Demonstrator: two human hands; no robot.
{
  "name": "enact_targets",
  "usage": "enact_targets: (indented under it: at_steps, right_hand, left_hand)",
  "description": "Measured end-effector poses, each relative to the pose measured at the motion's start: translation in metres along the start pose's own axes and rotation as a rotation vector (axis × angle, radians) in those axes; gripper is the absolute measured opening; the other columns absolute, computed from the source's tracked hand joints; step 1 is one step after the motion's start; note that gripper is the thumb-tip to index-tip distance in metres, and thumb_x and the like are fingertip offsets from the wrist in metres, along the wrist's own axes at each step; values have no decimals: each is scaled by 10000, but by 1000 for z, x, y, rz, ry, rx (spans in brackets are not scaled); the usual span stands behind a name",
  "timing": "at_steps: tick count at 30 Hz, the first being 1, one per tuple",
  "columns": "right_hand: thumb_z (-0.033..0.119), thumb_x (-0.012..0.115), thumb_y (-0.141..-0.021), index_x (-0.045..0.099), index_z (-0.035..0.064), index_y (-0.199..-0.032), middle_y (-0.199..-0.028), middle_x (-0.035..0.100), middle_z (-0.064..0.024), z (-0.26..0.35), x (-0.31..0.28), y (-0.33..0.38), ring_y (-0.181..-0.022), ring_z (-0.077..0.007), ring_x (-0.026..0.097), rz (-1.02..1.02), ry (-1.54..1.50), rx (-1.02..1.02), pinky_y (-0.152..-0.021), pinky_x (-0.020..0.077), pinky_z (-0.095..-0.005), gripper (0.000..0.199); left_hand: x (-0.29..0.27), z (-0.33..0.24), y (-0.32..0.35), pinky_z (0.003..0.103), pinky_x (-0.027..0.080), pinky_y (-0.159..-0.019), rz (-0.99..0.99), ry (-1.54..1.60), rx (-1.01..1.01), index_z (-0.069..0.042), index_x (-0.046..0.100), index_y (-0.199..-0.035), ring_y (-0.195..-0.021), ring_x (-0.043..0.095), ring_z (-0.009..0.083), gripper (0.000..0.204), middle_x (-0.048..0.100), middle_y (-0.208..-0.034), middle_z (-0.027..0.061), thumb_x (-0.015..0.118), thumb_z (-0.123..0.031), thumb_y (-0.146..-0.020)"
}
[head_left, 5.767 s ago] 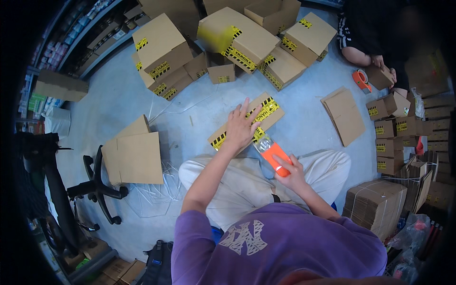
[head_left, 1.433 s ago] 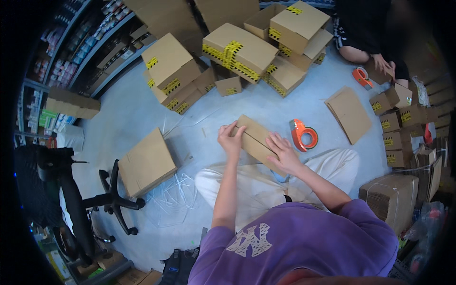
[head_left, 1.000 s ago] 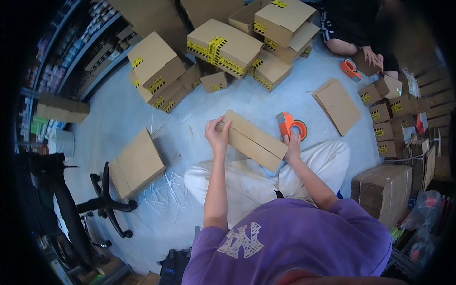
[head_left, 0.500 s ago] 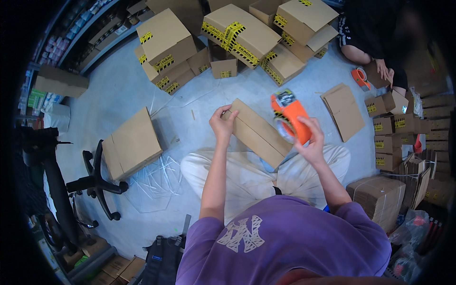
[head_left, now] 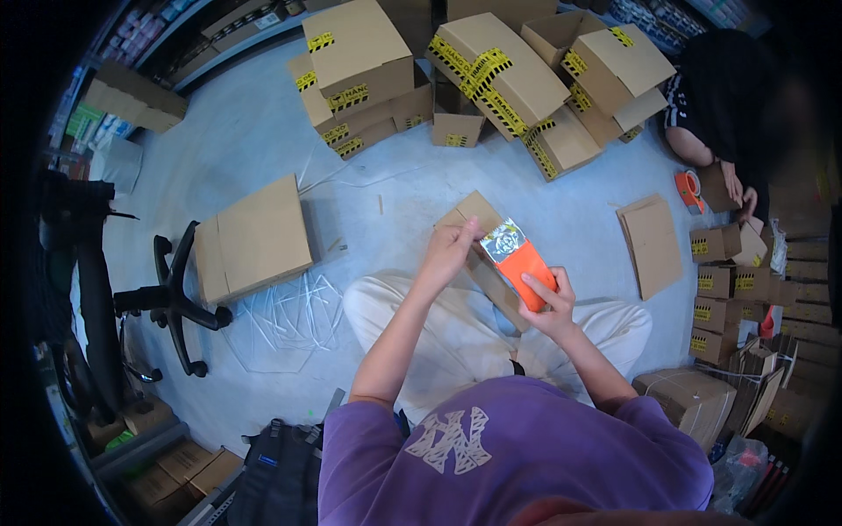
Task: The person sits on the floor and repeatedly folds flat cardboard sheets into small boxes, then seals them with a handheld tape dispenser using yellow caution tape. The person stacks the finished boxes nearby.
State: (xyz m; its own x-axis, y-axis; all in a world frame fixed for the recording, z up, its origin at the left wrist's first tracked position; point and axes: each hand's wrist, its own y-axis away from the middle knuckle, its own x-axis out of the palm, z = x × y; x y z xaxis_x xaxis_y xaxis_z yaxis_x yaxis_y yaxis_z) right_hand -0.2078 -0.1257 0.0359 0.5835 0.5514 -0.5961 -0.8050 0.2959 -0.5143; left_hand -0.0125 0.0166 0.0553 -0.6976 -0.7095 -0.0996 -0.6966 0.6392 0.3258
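A brown cardboard box (head_left: 458, 210), long and narrow from above, lies slanted over my crossed legs. My right hand (head_left: 553, 302) is wrapped round an orange tape dispenser (head_left: 524, 267), held above the box with its front end pointing to the far left. My left hand (head_left: 449, 254) is closed in a pinch just left of that front end, over the box. What lies between its fingertips is too small to make out. The dispenser and my hands hide the middle of the box.
Taped cartons (head_left: 360, 44) are stacked at the back. Flat cardboard (head_left: 254, 237) lies left, by a black chair base (head_left: 175, 298) and clear strapping (head_left: 285, 316). More flat cardboard (head_left: 651, 245) lies right. Another person (head_left: 719, 114) sits far right near a second orange dispenser (head_left: 690, 191).
The dispenser has turned and come left over the box. My left hand has gone from the box's far end to a pinch beside the dispenser. The whole view has shifted slightly.
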Motion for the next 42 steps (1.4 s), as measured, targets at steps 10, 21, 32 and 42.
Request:
enact_targets:
  at_steps: [10, 21, 32, 42]
  right_hand:
    - [77, 744, -565, 695, 176, -1154, -928, 526, -99, 4, -1, -12, -782, -242, 562, 65, -2, -10, -623, 507, -332, 599]
    - [112, 713, -667, 651, 187, -1227, -876, 488, -160, 41, 12, -98, -733, -348, 579, 453, 59, 225, -674, 532, -418, 569]
    - [225, 690, -743, 683, 147, -1163, -951, 609, -299, 68, -54, -80, -844, -425, 632, 792, 240, 483, -792, 532, -470, 427]
    - [185, 679, -695, 704, 138, -1112, -852, 604, -294, 63, -63, -71, -758, -420, 615, 755, 234, 413, -731, 533, -456, 421]
  left_hand:
    - [-12, 12, -29, 266, 490, -654, 125, 285, -278, -1, 741, -866, -755, 648, 122, 207, 713, -826, 81, 742, -206, -834]
    - [-54, 58, -92, 246, 521, -547, -373, -108, 16, 12, 735, -765, -574, 646, 106, 106, 704, -683, 97, 758, -91, -774]
    - [-34, 103, -94, 292, 528, -650, -197, -287, -106, -5, 733, -814, -688, 674, 162, 257, 710, -792, 138, 800, -235, -719]
    - [60, 34, -62, 481, 496, -873, -179, -1117, 119, -204, 421, -1434, -1112, 557, 442, 632, 469, -1359, 238, 512, -539, -905]
